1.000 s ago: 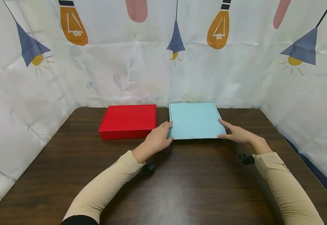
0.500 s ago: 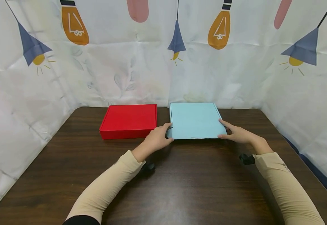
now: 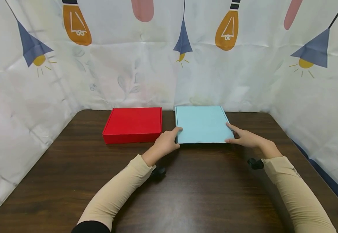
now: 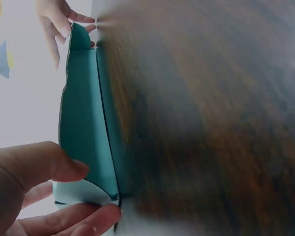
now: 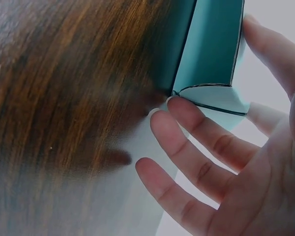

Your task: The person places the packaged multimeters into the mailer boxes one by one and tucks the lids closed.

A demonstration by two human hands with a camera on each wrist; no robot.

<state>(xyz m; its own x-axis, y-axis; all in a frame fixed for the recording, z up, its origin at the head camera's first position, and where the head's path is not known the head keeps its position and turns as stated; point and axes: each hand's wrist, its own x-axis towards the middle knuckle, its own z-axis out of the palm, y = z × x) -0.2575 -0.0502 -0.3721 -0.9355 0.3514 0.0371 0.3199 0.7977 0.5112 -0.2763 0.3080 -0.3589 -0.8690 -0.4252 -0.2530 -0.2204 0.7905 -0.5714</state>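
Observation:
A flat light blue cardboard box [image 3: 202, 121] lies at the back of the table, its corrugated front edge toward me. At its left front corner my left hand [image 3: 165, 141] grips it, thumb at the front and a finger over the lid's edge. In the left wrist view, the left hand [image 4: 24, 177] has its lower fingers at the bottom corner of the box [image 4: 83, 113], beside a curved side flap. My right hand [image 3: 247, 139] holds the opposite front corner. The right wrist view shows the right hand [image 5: 241, 182] with spread fingers, fingertips at the lower corner of the box [image 5: 211, 44].
Just left of the blue box sits a closed red box [image 3: 134, 121], close to my left hand. Both boxes rest on a dark wooden table [image 3: 192, 191]. Behind them hangs a white cloth [image 3: 157, 74] printed with lamps and bulbs.
My left hand has shifted slightly at the corner, its finger moving from the left side onto the lid's edge. The right hand and both boxes stay in place.

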